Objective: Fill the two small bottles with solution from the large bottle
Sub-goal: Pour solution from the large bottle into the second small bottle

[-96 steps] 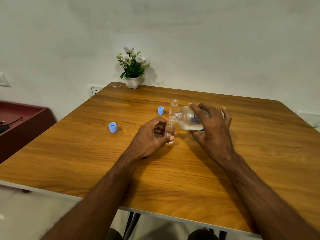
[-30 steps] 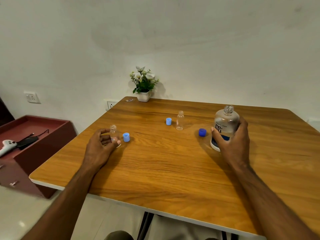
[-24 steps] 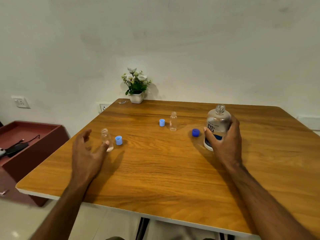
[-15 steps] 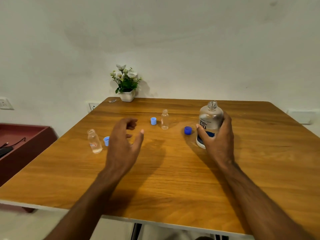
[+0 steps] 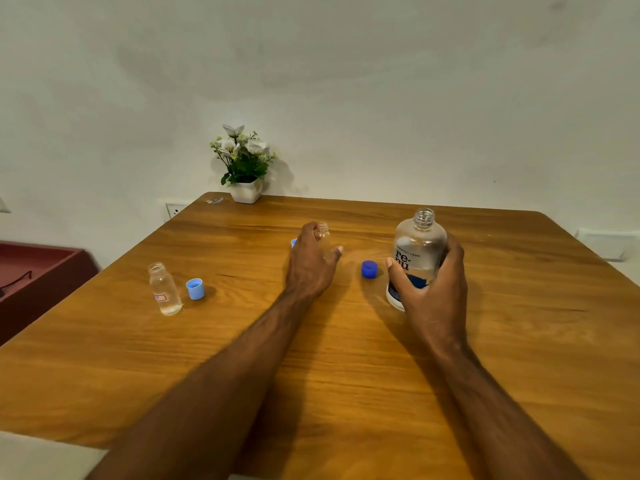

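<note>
On the wooden table [image 5: 346, 382], a small clear bottle [image 5: 164, 289] with a red label and some liquid stands uncapped at the left, its light blue cap [image 5: 195, 289] beside it. My left hand [image 5: 310, 265] curls around the second small bottle [image 5: 323, 233] at the table's middle; only that bottle's neck and part of its body show. A second light blue cap [image 5: 294, 242] peeks out behind the hand. My right hand [image 5: 433, 299] grips the uncapped large bottle [image 5: 417, 247], upright with its base by the table. Its dark blue cap [image 5: 369, 269] lies between my hands.
A white pot of flowers [image 5: 244, 168] stands at the table's far left corner against the wall. A dark red cabinet [image 5: 34, 271] sits left of the table. A wall socket [image 5: 175, 210] is below the table's far left edge.
My left hand let go of the partly filled small bottle at the left and crossed right to the second small bottle. My right hand set the large bottle upright and holds it.
</note>
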